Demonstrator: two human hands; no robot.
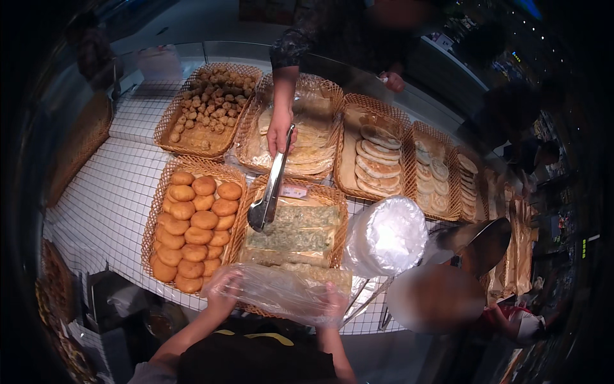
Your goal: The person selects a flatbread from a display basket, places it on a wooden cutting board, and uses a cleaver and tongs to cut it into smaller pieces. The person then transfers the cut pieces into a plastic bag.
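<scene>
A clear plastic bag [275, 296] is stretched sideways between my two hands, low over the near edge of a wicker basket. My left hand [222, 293] grips its left end, with film lying over the fingers. At its right end is my right hand [332, 307], closed on the plastic. Behind the bag, the basket [343, 221] holds flat green-flecked pancakes [291, 238]. A golden flatbread [323, 276] shows at the bag's upper right; whether it lies inside the bag I cannot tell. Another person's hand [280, 131] reaches across from the far side with metal tongs [274, 182], their tips over the pancakes.
Left of the pancakes stands a basket of round golden buns [194, 227]. Further back are baskets of small brown balls [214, 105], wrapped flatbreads [307, 150] and round flatbreads [378, 160]. A stack of plastic bags [388, 233] sits at right, beside another person's head [437, 297].
</scene>
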